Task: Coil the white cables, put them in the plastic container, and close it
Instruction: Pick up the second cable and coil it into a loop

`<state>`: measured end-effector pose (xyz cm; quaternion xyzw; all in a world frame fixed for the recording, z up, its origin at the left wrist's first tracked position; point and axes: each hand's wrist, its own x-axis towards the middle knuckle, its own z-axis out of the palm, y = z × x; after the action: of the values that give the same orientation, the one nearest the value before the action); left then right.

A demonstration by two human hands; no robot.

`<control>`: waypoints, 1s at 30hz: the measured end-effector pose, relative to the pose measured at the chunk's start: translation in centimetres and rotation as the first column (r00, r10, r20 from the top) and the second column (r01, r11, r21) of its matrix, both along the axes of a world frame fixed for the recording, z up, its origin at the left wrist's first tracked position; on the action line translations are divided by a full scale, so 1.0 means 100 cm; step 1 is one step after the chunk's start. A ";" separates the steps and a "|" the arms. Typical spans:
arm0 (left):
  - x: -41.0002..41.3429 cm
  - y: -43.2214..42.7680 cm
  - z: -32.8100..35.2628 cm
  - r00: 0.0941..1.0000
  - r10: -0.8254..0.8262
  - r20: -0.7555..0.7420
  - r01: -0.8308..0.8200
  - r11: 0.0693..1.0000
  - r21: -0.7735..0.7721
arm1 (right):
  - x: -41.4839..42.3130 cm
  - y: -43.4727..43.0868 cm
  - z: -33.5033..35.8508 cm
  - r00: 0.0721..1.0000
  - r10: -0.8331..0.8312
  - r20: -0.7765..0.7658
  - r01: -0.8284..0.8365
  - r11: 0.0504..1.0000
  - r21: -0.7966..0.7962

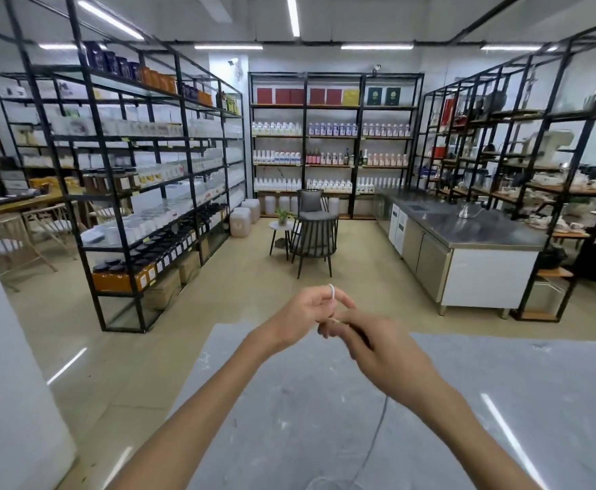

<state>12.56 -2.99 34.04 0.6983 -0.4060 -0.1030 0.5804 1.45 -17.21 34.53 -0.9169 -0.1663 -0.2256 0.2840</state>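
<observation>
White cable (331, 291) is showing as a small loop over the fingertips of the left hand (307, 313), which is curling its fingers closed around it, above the far edge of a grey table (501, 401). The right hand (381, 348) is reaching in from the right with its fingers bent and pressing against the left hand's fingers; whether it is pinching the cable itself cannot be told, since its fingers are hiding the contact. A thin strand of the cable is hanging below the right wrist and trailing down to the tabletop near the bottom edge. Beyond the hands, a dark chair (314, 235) is standing on the floor between black shelving racks (140, 164) and a steel counter (466, 224).
</observation>
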 end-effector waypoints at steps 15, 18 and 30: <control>-0.057 -0.007 0.075 0.948 -0.317 -0.011 0.304 0.917 -0.257 | 0.034 -0.026 0.114 0.986 0.084 0.145 -0.139 0.894 0.425; -0.050 -0.008 0.080 0.912 -0.397 -0.102 0.329 0.858 -0.396 | 0.042 -0.011 0.097 0.993 0.116 0.004 -0.100 0.837 0.538; -0.013 0.012 0.051 0.991 0.122 0.060 -0.111 0.981 -0.160 | -0.009 0.019 0.047 0.999 0.015 -0.043 -0.027 0.959 -0.282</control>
<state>11.27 -1.79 39.12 0.6763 -0.3912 -0.0122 0.6241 0.51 -15.28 39.28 -0.9506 -0.2009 -0.1780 0.1559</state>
